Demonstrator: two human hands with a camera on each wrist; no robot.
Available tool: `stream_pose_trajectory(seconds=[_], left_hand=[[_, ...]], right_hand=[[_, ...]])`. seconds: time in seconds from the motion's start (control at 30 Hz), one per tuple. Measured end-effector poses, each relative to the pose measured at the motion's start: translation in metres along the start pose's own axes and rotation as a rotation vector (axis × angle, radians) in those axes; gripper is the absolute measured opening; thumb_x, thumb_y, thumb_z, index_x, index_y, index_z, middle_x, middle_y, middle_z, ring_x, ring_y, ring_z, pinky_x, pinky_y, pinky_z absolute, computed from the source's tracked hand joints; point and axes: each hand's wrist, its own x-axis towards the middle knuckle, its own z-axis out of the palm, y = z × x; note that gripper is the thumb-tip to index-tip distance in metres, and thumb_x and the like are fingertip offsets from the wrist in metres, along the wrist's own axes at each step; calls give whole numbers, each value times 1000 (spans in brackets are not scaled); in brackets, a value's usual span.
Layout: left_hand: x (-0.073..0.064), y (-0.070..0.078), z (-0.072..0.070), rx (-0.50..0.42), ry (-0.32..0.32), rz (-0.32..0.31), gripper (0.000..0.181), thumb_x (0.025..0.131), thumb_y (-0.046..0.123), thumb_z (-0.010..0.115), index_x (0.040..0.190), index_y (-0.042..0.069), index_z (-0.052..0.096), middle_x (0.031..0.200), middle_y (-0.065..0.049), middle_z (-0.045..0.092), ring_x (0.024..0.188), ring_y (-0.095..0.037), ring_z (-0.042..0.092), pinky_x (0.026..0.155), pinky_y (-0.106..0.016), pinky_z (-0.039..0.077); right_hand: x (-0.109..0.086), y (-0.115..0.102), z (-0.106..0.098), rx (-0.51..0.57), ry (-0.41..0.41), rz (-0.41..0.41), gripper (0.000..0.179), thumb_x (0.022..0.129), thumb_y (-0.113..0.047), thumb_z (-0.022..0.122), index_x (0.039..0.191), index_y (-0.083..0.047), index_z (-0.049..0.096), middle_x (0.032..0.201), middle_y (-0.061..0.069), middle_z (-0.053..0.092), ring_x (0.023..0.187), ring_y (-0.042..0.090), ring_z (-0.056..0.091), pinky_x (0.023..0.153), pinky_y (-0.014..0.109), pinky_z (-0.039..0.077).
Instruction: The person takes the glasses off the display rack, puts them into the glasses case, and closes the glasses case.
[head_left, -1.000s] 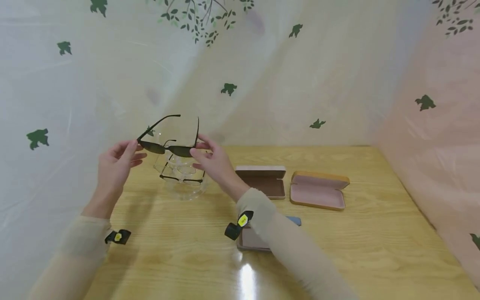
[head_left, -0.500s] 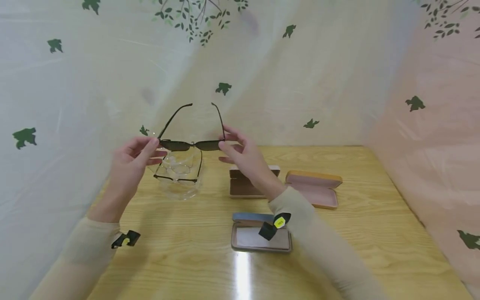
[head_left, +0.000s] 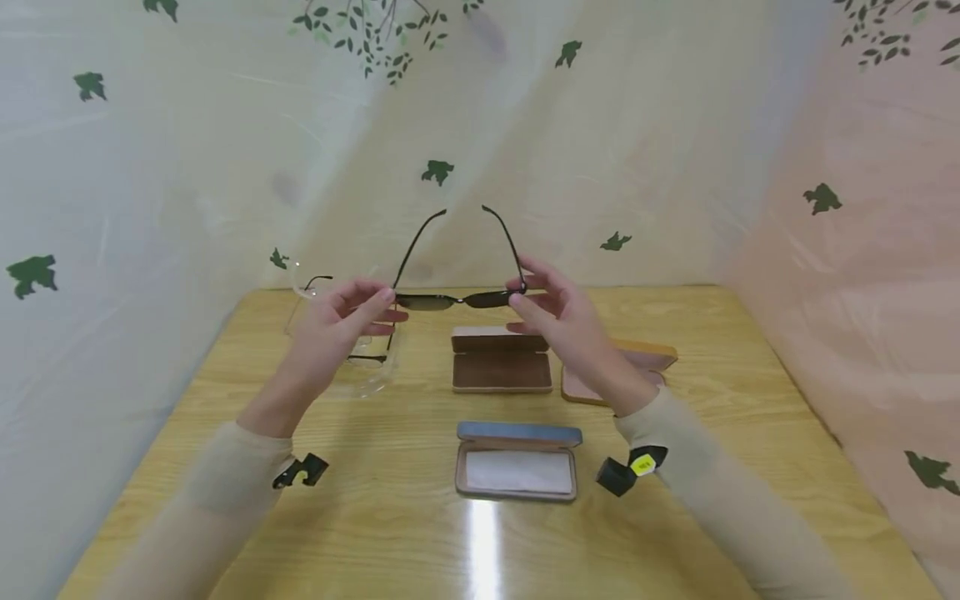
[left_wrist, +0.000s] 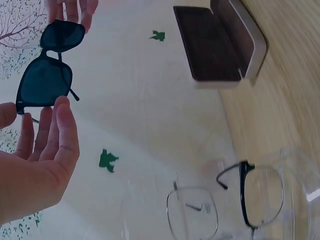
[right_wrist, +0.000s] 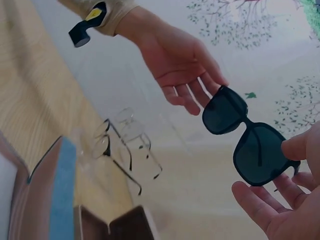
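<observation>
A pair of dark sunglasses (head_left: 427, 302) is held up above the table, temples unfolded and pointing away from me. My left hand (head_left: 330, 337) pinches the frame's left end between thumb and fingers. At the other end, my right hand (head_left: 570, 325) pinches the frame near the hinge. The left wrist view shows the sunglasses (left_wrist: 46, 82) from the front with both lenses whole. Below them on the table, a brown-lined case (head_left: 501, 372) lies open. Nearer me is an open blue case (head_left: 517, 435) with a white cloth (head_left: 517, 472) inside.
A clear stand bearing eyeglasses (head_left: 367, 359) is partly hidden behind my left hand. In the left wrist view, black-rimmed glasses (left_wrist: 245, 195) and thin-rimmed glasses (left_wrist: 192, 212) sit on it. An open orange case (head_left: 652, 354) lies behind my right wrist. Printed sheeting (head_left: 525, 125) hangs around the wooden table (head_left: 375, 517).
Both hands have carried the sunglasses to the right, away from above the clear stand to above the brown-lined case. The blue case has come fully into sight.
</observation>
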Motion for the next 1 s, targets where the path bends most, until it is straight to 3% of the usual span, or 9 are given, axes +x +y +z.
stream_pose_trajectory(seconds=[0.23,0.37,0.6,0.77,1.0], left_hand=[[-3,-14,22,-12,-195,-143,36,102,34,64,119,3,60,119,-18,67,110,-31,68,96,-44,56],[0,-23,38,-48,-277,-153,35,102,31,64,119,1,60,117,-20,68,110,-32,68,97,-45,55],[3,-34,56,-83,-303,-176,32,102,24,64,118,-3,60,113,-16,68,104,-27,71,92,-45,58],[4,-40,62,-92,-340,-168,32,103,23,63,117,-6,58,114,-13,65,102,-28,70,89,-43,59],[6,-44,70,-75,-359,-154,38,103,26,63,120,-7,58,119,-22,63,104,-39,67,89,-42,59]], right_hand=[[-28,18,-28,-26,-17,50,58,102,-7,62,155,-7,39,131,18,55,111,25,64,86,47,60],[-45,24,-42,-55,3,71,57,102,-8,63,154,-8,41,130,17,56,112,24,65,84,48,60],[-57,33,-56,-95,-8,120,58,102,-12,64,155,-8,39,132,19,56,107,23,68,83,44,61],[-62,38,-62,-56,1,154,60,102,-11,64,155,-6,37,133,23,53,108,22,67,85,51,59],[-70,44,-71,-86,9,168,60,102,-13,64,155,-6,38,137,27,52,113,24,66,85,42,60]])
